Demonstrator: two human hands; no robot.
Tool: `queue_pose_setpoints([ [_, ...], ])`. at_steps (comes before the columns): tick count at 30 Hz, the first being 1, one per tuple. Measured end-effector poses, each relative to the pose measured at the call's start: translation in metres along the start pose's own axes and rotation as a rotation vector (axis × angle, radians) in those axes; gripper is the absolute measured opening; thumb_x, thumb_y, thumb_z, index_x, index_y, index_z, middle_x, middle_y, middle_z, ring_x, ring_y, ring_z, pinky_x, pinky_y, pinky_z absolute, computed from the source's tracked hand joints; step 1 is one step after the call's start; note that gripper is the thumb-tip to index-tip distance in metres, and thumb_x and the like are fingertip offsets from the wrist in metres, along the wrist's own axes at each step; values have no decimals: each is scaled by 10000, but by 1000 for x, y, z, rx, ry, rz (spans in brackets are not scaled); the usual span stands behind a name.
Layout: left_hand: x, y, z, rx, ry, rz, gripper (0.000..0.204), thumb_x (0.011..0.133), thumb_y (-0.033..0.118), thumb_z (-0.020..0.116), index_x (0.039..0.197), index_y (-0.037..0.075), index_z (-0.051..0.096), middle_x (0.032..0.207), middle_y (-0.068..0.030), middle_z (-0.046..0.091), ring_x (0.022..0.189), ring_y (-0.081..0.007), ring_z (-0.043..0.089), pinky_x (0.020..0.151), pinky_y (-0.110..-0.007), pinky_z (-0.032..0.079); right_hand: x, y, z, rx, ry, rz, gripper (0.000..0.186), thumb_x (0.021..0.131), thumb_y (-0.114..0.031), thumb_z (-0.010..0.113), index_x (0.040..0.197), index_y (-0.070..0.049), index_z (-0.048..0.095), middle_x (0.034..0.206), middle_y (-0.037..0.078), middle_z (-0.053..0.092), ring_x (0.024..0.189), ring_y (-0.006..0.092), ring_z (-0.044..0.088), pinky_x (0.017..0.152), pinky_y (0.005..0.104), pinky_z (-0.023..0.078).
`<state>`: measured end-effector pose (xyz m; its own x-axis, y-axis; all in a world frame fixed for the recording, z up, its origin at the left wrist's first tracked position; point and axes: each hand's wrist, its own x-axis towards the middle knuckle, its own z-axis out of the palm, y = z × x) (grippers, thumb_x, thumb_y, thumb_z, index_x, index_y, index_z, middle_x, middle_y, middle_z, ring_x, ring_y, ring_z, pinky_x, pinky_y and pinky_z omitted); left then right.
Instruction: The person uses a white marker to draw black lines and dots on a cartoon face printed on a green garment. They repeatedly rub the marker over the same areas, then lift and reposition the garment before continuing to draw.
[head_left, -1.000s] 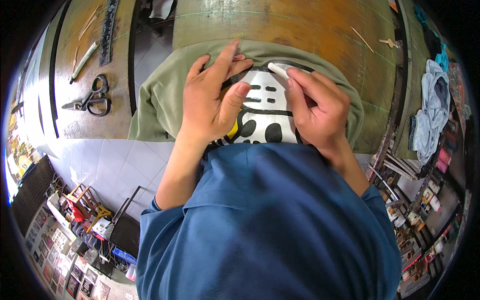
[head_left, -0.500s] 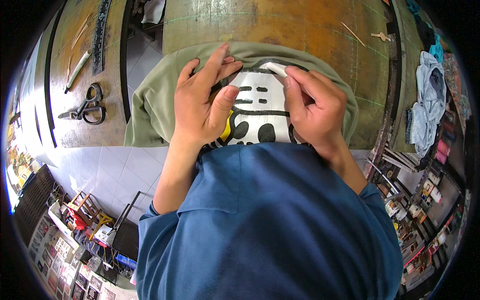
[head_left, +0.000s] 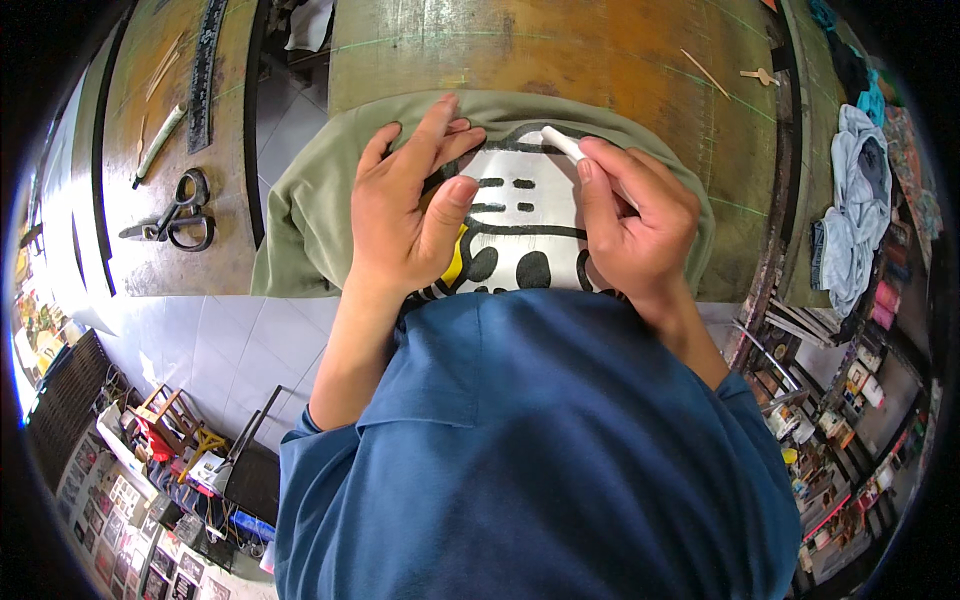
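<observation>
An olive-green cloth garment (head_left: pixel 305 205) lies over the near edge of the worktable. On it is a white, black and yellow cartoon-like design (head_left: pixel 515 212), its lower part hidden by my blue shirt. My left hand (head_left: pixel 410 205) rests on the cloth at the design's left side, fingers spread, holding nothing. In my right hand (head_left: pixel 645 205) a white pen-like stick (head_left: pixel 564 143) is pinched between thumb and fingers. The stick's tip is at the black outline along the top of the design.
Black-handled scissors (head_left: pixel 180 215), a white tube-like stick (head_left: pixel 160 145) and a dark ruler (head_left: pixel 205 75) lie on the left tabletop. Thin sticks (head_left: pixel 706 73) are on the main table (head_left: pixel 560 50). Pale blue clothes (head_left: pixel 853 210) hang at the right. A dark chair (head_left: pixel 250 470) stands lower left.
My right hand has shifted slightly right, and the stick's tip has moved a little right along the top outline. The left hand stays spread in nearly the same place.
</observation>
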<state>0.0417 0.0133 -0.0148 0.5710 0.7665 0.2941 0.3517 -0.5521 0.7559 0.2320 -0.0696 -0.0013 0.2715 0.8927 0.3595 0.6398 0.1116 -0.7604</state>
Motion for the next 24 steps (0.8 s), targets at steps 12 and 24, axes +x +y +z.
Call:
queue_pose_setpoints([
  [12, -1, 0, 0, -11, 13, -6, 561, 937, 405, 474, 1288, -33, 492, 1022, -107, 705, 1075, -238, 622, 1022, -425, 313, 1, -3, -7, -49, 47, 22, 133, 799, 33, 655, 928, 32, 687, 649, 55, 589, 492, 84, 475, 450, 222, 358],
  [24, 0, 1, 0, -4, 13, -24, 568, 940, 414, 465, 1287, -36, 491, 1024, -108, 705, 1072, -241, 624, 1023, -428, 315, 1, -2, -3, -53, 35, 55, 122, 762, -7, 675, 883, -19, 685, 610, 100, 571, 470, 198, 534, 446, 305, 399],
])
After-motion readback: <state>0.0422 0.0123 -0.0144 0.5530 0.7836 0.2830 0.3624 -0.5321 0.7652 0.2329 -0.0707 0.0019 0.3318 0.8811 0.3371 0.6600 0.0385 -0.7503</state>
